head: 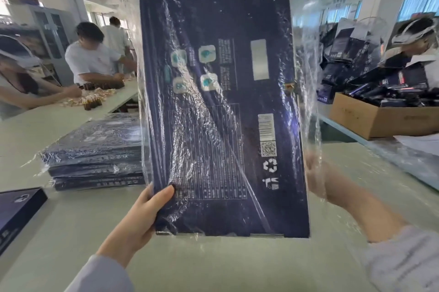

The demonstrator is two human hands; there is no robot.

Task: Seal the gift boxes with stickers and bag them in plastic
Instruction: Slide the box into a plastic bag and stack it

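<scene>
A flat dark blue gift box (pixel 221 106) stands upright in front of me, its printed back with barcode and QR code facing me. It sits inside a clear plastic bag (pixel 306 58) that reaches above the box and hangs loose on the right. My left hand (pixel 140 218) grips the box's lower left corner, thumb on the front. My right hand (pixel 318 180) holds the bag's right edge beside the box, seen through the film.
A stack of bagged blue boxes (pixel 95 151) lies on the pale table (pixel 71 215) at left. An unbagged box (pixel 19 213) sits at the left edge. A cardboard carton (pixel 380 118) of dark packs stands at right. Other people work at the far table.
</scene>
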